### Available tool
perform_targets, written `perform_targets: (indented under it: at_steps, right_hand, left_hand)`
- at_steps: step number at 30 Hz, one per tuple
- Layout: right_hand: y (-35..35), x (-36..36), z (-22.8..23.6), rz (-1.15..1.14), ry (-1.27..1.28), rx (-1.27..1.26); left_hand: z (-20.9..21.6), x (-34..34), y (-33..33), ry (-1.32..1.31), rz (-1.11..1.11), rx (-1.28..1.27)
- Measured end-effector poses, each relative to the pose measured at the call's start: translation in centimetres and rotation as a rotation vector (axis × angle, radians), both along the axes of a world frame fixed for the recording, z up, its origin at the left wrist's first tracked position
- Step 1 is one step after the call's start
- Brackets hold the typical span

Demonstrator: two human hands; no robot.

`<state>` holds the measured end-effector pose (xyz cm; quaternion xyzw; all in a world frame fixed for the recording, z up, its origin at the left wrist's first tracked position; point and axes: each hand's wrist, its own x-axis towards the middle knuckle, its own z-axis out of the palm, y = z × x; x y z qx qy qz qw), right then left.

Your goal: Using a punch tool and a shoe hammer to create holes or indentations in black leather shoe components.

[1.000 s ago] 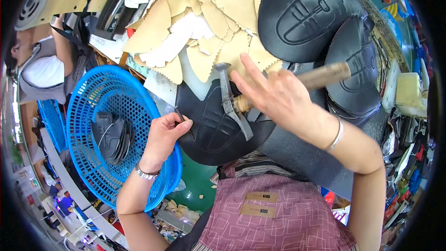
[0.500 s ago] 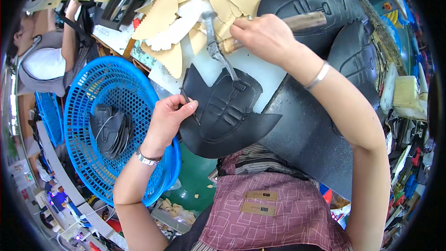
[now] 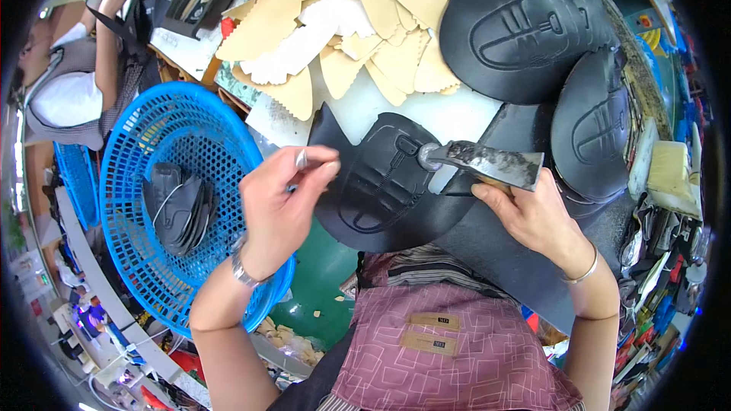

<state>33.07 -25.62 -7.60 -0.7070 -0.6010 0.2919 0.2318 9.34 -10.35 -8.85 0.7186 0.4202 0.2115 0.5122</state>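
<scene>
While the worker bends over the bench, seen from the head camera, the left forearm comes up from below with the elbow bent, and the left hand (image 3: 280, 202) leans in beside a black moulded piece (image 3: 373, 190). Its thumb and forefinger are drawn close together at the piece's left side; from here I cannot tell whether that grip is pinching anything. A metal watch band (image 3: 242, 266) circles that wrist.

Over on the other side, the right elbow is bent too, the forearm angled up and inward, a thin bangle (image 3: 582, 265) at the wrist. The right hand (image 3: 537, 217) has its grip wrapped round a hammer (image 3: 495, 164), thumb forward beneath the metal head, the handle mostly hidden. The hammer's round end points left, over the black piece's right part; I can't make out whether it touches.

The black piece lies flat between the two hands at the near edge of the surface (image 3: 502, 270), partly over a whitish sheet (image 3: 472, 110). Beyond it spreads a heap of beige cut pieces (image 3: 403, 61), with larger black pieces (image 3: 525, 38) to the right. To the left stands a blue basket (image 3: 122, 259) with a bundle of black pieces (image 3: 179, 217) inside, and farther back another person (image 3: 72, 99) sits
</scene>
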Motion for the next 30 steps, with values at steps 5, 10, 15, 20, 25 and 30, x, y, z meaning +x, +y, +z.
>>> perform_targets:
  at_steps: [5,10,15,20,25,30]
  right_hand:
    - [0.2,-0.3,0.4,-0.084,0.006,-0.008]
    - [-0.3,-0.9,0.1,-0.114,-0.019,0.023]
    - [-0.2,-0.1,0.3,-0.064,-0.062,0.035]
    - [0.5,0.7,4.2,0.056,0.223,0.340]
    - [-0.7,1.0,0.9,0.228,-0.407,0.505]
    - [-1.2,-0.5,-0.6,-0.007,-0.131,0.191]
  left_hand:
    - [-3.9,4.4,-0.3,-0.279,0.029,-0.350]
    - [-4.7,5.4,-0.3,-0.153,0.008,-0.218]
    - [-4.6,6.0,-0.5,-0.042,-0.059,-0.078]
    - [-7.1,5.4,-1.0,-0.057,-0.094,0.352]
    - [-4.1,6.2,-0.9,0.087,-0.305,0.791]
    - [-4.5,6.4,-0.8,-0.126,-0.059,-0.195]
